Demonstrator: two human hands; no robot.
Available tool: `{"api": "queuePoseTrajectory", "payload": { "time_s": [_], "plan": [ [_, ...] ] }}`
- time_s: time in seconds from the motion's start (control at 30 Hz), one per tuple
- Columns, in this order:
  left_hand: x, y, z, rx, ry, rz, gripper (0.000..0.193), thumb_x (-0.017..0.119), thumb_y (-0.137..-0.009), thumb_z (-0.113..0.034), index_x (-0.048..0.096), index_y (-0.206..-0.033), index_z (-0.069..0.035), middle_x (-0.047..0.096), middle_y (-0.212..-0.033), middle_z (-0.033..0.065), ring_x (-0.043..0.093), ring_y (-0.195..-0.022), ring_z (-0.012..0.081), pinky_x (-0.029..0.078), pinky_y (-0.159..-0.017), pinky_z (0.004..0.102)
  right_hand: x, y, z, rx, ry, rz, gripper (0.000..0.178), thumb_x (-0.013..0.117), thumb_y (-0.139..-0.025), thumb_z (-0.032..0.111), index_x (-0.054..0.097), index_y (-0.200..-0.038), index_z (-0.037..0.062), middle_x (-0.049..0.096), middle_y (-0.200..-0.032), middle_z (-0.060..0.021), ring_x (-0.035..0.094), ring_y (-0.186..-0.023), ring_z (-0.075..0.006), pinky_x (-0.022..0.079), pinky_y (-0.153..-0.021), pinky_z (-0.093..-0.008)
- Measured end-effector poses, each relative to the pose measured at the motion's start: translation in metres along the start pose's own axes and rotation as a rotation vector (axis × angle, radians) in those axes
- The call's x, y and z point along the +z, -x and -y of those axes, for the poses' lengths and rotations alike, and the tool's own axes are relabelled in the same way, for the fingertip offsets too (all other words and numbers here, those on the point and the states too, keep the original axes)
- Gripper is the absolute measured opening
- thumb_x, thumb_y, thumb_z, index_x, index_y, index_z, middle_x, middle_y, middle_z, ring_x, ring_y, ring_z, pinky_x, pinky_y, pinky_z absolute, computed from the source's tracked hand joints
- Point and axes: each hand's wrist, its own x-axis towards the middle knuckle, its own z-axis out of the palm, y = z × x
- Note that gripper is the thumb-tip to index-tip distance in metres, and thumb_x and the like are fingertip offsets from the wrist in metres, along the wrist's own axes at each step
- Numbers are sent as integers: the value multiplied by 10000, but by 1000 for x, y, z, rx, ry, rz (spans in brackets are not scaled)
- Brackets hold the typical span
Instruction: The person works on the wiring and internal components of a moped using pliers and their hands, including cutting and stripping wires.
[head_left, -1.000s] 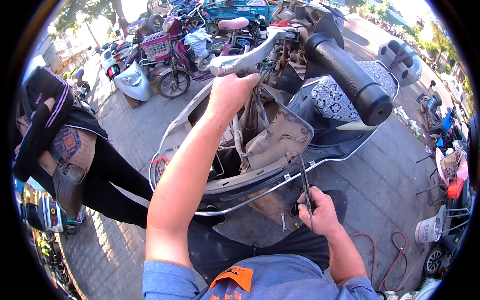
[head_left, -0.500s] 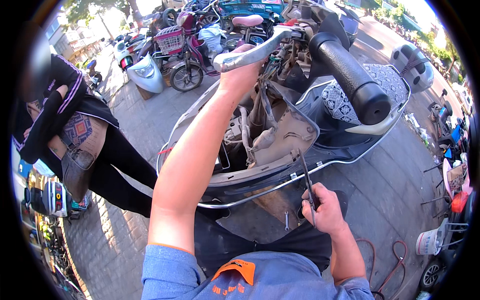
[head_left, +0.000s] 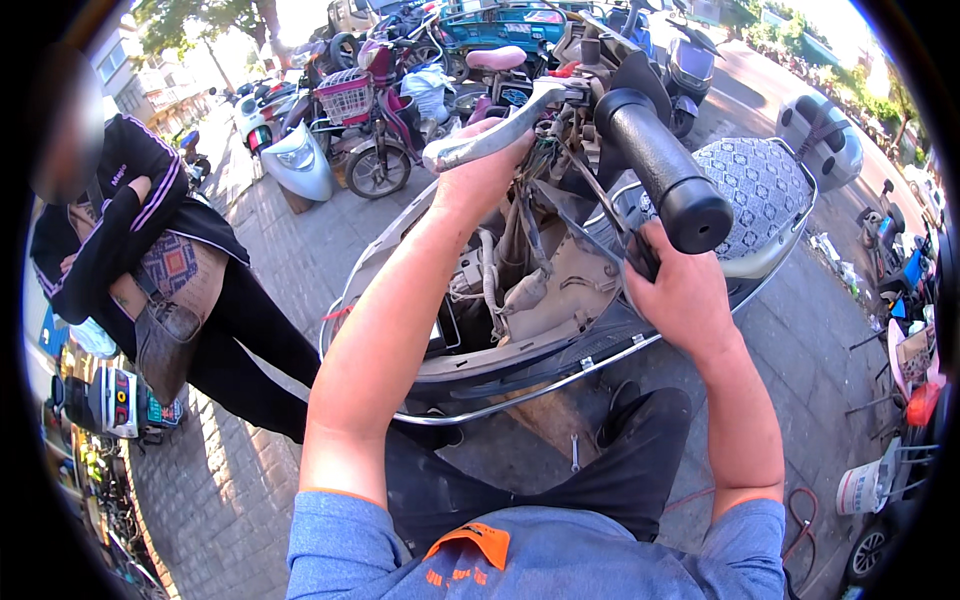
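Logging the right hand (head_left: 685, 290) first from my remote post: fingers curled closed round one slim dark tool (head_left: 607, 211). The tool slants up and leftward out of that fist, long, narrow, rigid-looking. Its tip is lost near a tangle of thin wires (head_left: 540, 155); contact there I cannot tell.

The left hand (head_left: 485, 175) lies up against the underside of one silver lever (head_left: 490, 143). Its fingers are mostly hidden, so I cannot tell whether they pinch anything. Lever: bare, scuffed metal, gently curved, rounded at the free end.

Just above the right hand, one black grip (head_left: 665, 165): a pebbled cylinder with a smooth ringed end. Between the forearms I note one opened scooter body (head_left: 500, 380), its inner panel (head_left: 565, 308) beige and dusty. One shiny rail (head_left: 605, 362) bends along its near edge.

Beyond the right hand, one seat cover (head_left: 755, 195), pale with repeated dark motifs. Below that hand, on the ground, one metal wrench (head_left: 575, 453).

Well left of the left hand stands one person (head_left: 150, 225), arms folded.
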Motion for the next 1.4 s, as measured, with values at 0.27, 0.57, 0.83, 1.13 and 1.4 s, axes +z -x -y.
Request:
{"api": "queuePoseTrajectory", "payload": {
  "time_s": [0.27,0.57,0.83,1.13,1.4],
  "plan": [
    [-12,-26,-1,-165,-94,170,270,745,-970,-346,807,-1047,-94,735,-925,-2,597,-763,79,398,-584,246,10,-32,-6,103,31,158,376,768,-935,277,684,-1218,44,751,-1029,-177,744,-997,-352,567,-909,-450],
    [3,-7,13,-303,454,108,70,751,-1011,-141,756,-1056,-88,651,-852,-56,529,-670,26,413,-572,196,8,-55,-22,-24,-35,229,281,754,-915,252,736,-1044,3,715,-881,-143,713,-838,-266,554,-827,-395],
    [13,-4,26,-190,538,91,99,712,-1049,-131,744,-1098,-50,697,-918,-39,580,-729,30,449,-643,211,0,-66,-27,-52,-120,309,269,737,-920,278,750,-957,12,688,-781,-111,655,-747,-204,530,-771,-368],
    [20,-9,53,-117,219,14,157,703,-1045,-126,764,-1135,-13,711,-936,-22,612,-826,62,507,-756,246,3,-77,-42,-106,-169,348,355,762,-932,362,749,-930,8,624,-726,-45,591,-693,-153,493,-705,-355],
    [30,4,33,170,59,-75,196,726,-1030,-153,766,-1133,8,736,-966,3,619,-833,68,513,-784,251,2,-80,-40,70,-414,422,382,761,-945,391,748,-938,9,566,-665,4,517,-591,-97,398,-572,-301]
  ]
}}
